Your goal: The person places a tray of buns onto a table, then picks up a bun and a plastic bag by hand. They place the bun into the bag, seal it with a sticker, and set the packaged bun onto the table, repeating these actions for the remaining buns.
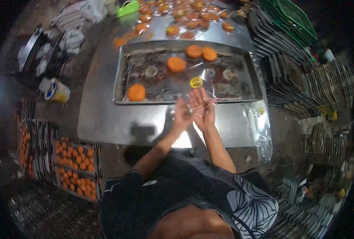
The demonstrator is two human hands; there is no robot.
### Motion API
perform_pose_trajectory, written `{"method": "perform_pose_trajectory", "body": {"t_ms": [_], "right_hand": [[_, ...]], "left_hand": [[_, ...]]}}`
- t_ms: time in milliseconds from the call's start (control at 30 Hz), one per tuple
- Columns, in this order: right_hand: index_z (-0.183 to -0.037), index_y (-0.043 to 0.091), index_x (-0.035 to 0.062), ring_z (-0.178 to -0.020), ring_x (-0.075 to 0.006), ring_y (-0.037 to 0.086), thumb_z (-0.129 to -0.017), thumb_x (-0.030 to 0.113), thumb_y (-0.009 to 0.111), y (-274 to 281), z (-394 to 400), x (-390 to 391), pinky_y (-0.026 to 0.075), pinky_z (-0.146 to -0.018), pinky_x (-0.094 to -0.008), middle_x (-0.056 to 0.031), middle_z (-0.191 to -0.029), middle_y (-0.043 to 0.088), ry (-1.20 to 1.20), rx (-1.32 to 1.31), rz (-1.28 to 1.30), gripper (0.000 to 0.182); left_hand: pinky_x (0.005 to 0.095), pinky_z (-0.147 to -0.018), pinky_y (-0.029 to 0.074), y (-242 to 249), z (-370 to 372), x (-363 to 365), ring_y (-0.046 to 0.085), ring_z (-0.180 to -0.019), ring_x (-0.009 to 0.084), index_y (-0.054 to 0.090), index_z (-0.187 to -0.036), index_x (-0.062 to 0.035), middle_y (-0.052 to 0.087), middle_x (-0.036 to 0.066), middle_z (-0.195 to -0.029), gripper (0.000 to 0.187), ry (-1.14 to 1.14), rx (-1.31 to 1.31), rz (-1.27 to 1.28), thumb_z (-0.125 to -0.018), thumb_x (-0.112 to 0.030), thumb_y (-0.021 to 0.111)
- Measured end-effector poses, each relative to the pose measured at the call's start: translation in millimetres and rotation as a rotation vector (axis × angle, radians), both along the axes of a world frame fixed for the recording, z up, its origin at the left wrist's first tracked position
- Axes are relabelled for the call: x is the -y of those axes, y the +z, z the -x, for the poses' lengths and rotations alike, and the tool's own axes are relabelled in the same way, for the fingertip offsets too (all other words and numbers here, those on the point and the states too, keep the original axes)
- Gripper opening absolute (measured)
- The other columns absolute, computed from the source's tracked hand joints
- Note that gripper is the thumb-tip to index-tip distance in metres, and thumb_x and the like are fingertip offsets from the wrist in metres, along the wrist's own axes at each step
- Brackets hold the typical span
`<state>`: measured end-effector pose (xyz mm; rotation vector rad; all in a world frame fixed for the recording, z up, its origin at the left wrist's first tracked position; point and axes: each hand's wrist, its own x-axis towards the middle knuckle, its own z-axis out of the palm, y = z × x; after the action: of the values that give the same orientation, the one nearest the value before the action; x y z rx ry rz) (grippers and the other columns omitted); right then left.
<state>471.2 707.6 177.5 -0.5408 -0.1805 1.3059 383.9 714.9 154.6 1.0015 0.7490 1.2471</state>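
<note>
A clear plastic bag [206,81] with a round yellow label [196,82] lies over the near part of a metal tray [224,99]. My right hand [202,109] is palm up at the bag's near edge, fingers stretched out, with shiny film across the palm. Close beside it on the left, my left hand [181,114] is smeared by motion, its fingers unclear. In the tray lie an orange round cake [176,64] past the hands, two more orange round cakes [201,53] at the back, and another orange round cake [136,92] at the near left corner.
Many bagged orange cakes [189,14] and a green tape dispenser [128,8] sit at the back of the metal table [101,107]. Stacked trays [280,71] and a green crate [292,18] stand right. Left are a white bucket [58,92] and racks of orange cakes [75,155].
</note>
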Motion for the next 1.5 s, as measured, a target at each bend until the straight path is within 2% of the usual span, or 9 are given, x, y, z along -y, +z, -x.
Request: {"method": "perform_pose_trajectory", "body": {"t_ms": [67,133,200,267,567,800,1200,1367,1500], "right_hand": [[-0.117,0.037,0.0005,-0.106,-0.0207,0.045,-0.088,0.026,0.042,-17.8,43.4,-18.2,0.037,-0.09,-0.0315,-0.0104,-0.115,0.046,0.378,1.113,-0.008,0.039],[-0.117,0.038,0.0007,-0.101,-0.021,0.048,-0.087,0.024,0.043,-50.9,90.6,-28.4,0.04,-0.086,-0.0319,-0.0119,-0.112,0.047,0.579,0.024,0.15,0.038],[-0.113,0.042,-0.0029,-0.098,-0.0229,0.052,-0.081,0.021,0.052,-9.8,107.6,-67.9,0.044,-0.079,-0.0333,-0.0169,-0.107,0.051,0.865,0.776,0.186,0.041],[-0.11,0.044,-0.0043,-0.091,-0.0225,0.054,-0.077,0.022,0.058,-44.5,127.2,-126.4,0.046,-0.073,-0.0331,-0.0185,-0.098,0.054,0.161,1.654,-0.036,0.045],[-0.082,0.037,0.0049,-0.087,-0.0235,0.051,-0.054,0.018,0.075,-41.9,141.7,-152.7,0.044,-0.076,-0.0386,-0.0117,-0.084,0.049,0.195,1.184,0.324,0.049],[-0.12,0.033,0.0006,-0.111,-0.0236,0.039,-0.059,0.012,0.075,1.6,163.5,-121.8,0.03,-0.095,-0.034,-0.0149,-0.119,0.04,-0.194,1.277,0.068,0.075],[-0.074,0.059,-0.001,-0.061,-0.0268,0.059,-0.08,0.024,0.052,32.2,68.1,-160.4,0.044,-0.057,-0.0387,-0.018,-0.066,0.058,0.061,1.81,0.212,0.027],[-0.1,0.051,0.0002,-0.09,-0.0338,0.052,-0.07,0.012,0.057,102.5,83.8,-157.9,0.042,-0.078,-0.0389,-0.0197,-0.097,0.054,-0.433,1.635,-0.456,0.032],[-0.106,0.051,0.0037,-0.109,-0.0307,0.042,-0.074,0.018,0.058,-0.3,32.0,-58.3,0.034,-0.092,-0.0369,-0.0165,-0.116,0.046,-0.287,1.744,-0.011,0.036]], "left_hand": [[0.0255,-0.07,0.046,-47.4,39.9,-36.0,0.055,-0.08,0.0178,0.038,-0.116,-0.0046,0.054,0.01,-0.088,0.043,-0.036,0.43,0.358,-0.081,-0.025,0.052],[0.0244,-0.067,0.047,-67.3,102.0,-55.9,0.056,-0.078,0.0177,0.037,-0.115,-0.0045,0.054,0.011,-0.089,0.042,-0.093,0.437,0.329,-0.085,-0.034,0.042],[0.0258,-0.064,0.048,-44.6,160.0,-71.7,0.055,-0.073,0.0177,0.04,-0.11,-0.0061,0.053,0.009,-0.083,0.037,0.114,0.273,0.508,-0.088,-0.036,0.034],[0.0307,-0.073,0.047,-64.9,205.1,-90.2,0.053,-0.077,0.0185,0.039,-0.108,-0.006,0.05,0.009,-0.084,0.032,0.529,0.257,0.328,-0.088,-0.031,0.034],[0.0431,-0.083,0.041,-35.9,294.4,-132.3,0.046,-0.096,0.0224,0.026,-0.123,-0.0045,0.045,0.012,-0.098,0.042,0.973,0.593,0.351,-0.088,-0.026,0.034],[0.0463,-0.088,0.037,-21.6,184.8,-142.3,0.044,-0.106,0.03,0.03,-0.124,-0.0076,0.043,0.015,-0.116,0.048,-0.155,0.857,0.353,-0.08,-0.023,0.038],[0.0355,-0.085,0.041,0.4,145.8,-75.0,0.049,-0.101,0.0256,0.031,-0.124,-0.0033,0.044,0.013,-0.118,0.049,-0.796,-0.066,0.281,-0.086,-0.031,0.042],[0.0359,-0.083,0.043,-25.0,116.6,-63.4,0.05,-0.098,0.0251,0.034,-0.12,0.0007,0.05,0.016,-0.104,0.042,-0.887,0.013,0.401,-0.086,-0.022,0.043],[0.037,-0.081,0.044,-8.0,98.5,-59.1,0.051,-0.095,0.0249,0.033,-0.12,0.0015,0.049,0.017,-0.105,0.046,-0.816,-0.077,0.187,-0.085,-0.027,0.044]]}}
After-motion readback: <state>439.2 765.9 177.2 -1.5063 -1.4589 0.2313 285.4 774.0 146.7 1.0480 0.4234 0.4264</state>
